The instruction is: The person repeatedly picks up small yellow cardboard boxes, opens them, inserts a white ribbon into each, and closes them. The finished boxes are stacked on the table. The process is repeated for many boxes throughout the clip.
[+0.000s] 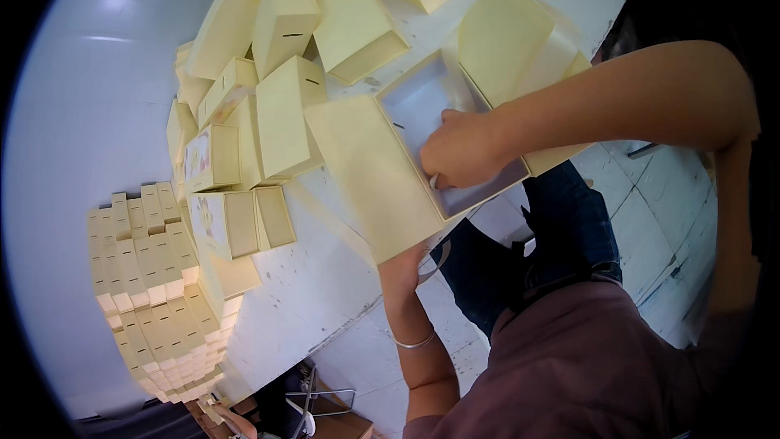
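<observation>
An open cream cardboard box (449, 213) with a pale lavender inside lies tilted at the table's front edge, its flat cover (370, 171) folded out to the left. My right hand (465, 150) reaches into the box, fingers curled down by its left inner wall. A small pale bit shows at the fingertips; what they hold, if anything, I cannot make out. Under the cover's near corner is my left hand (402, 267), its fingers hidden beneath the box. A thin pale ribbon (437, 262) hangs in a curve beside that hand. A dark slot shows in the box's inner wall.
Several closed cream boxes (284, 114) lie heaped on the white table (325, 276) to the left and far side. Tall stacks of slotted boxes (150, 276) stand at the far left. Another cream box (508, 36) lies just beyond mine. Below is a tiled floor (650, 211).
</observation>
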`<state>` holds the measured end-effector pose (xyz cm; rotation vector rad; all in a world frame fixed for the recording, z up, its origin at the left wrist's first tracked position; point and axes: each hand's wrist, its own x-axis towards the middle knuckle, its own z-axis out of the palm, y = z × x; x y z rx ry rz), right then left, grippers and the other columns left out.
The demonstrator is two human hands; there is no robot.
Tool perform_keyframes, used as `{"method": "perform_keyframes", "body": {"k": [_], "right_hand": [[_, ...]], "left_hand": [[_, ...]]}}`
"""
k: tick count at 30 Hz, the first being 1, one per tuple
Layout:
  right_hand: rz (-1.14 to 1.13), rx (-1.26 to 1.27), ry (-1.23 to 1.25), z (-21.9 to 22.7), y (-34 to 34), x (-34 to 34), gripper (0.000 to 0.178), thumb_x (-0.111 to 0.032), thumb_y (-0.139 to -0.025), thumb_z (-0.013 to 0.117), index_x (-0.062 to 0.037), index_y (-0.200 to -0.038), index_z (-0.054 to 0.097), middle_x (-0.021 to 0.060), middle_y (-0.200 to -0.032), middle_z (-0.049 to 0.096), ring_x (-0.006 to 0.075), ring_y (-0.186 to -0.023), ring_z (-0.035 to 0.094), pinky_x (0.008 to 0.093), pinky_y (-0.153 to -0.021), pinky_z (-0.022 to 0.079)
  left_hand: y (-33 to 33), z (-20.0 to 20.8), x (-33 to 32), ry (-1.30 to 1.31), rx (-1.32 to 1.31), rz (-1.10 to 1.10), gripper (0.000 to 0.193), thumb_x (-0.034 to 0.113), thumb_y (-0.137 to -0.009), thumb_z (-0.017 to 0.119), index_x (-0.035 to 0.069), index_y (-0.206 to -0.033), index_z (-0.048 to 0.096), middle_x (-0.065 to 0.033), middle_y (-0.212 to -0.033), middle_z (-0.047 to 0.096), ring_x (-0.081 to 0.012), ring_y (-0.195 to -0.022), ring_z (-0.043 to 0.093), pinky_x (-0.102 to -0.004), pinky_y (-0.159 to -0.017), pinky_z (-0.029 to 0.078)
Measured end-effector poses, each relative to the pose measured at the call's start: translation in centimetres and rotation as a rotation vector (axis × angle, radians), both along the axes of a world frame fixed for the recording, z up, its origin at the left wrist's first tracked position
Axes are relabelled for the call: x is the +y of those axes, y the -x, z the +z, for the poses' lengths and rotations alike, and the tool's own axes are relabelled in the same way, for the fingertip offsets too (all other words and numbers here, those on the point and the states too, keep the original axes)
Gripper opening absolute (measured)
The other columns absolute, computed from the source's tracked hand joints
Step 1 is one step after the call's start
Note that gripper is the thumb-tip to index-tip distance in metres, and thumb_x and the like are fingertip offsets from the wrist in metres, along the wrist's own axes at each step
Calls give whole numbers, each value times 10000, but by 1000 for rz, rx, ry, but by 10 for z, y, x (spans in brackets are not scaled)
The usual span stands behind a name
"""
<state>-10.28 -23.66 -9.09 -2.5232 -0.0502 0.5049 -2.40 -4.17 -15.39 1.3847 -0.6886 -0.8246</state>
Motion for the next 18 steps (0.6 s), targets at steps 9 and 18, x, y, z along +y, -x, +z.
{"method": "perform_keyframes", "body": {"k": [9, 18], "right_hand": [[46, -29, -54, 3, 0, 3, 150, -143, -777, 535, -78, -858, 643, 104, -739, 623, 267, -734, 578, 412, -822, 304], [270, -284, 659, 32, 11, -36, 112, -87, -682, 595, -34, -776, 627, 96, -710, 598, 255, -814, 573, 469, -942, 289]], "left_hand": [[13, 26, -27, -204, -870, 95, 248, 80, -785, 590, -1, -1017, 564, -137, -983, 585, -255, -892, 560, -348, -781, 434], [-38, 39, 49, -459, -943, 356, 56, 20, -727, 618, 13, -783, 614, -64, -652, 568, -129, -559, 541, -226, -472, 435]]}}
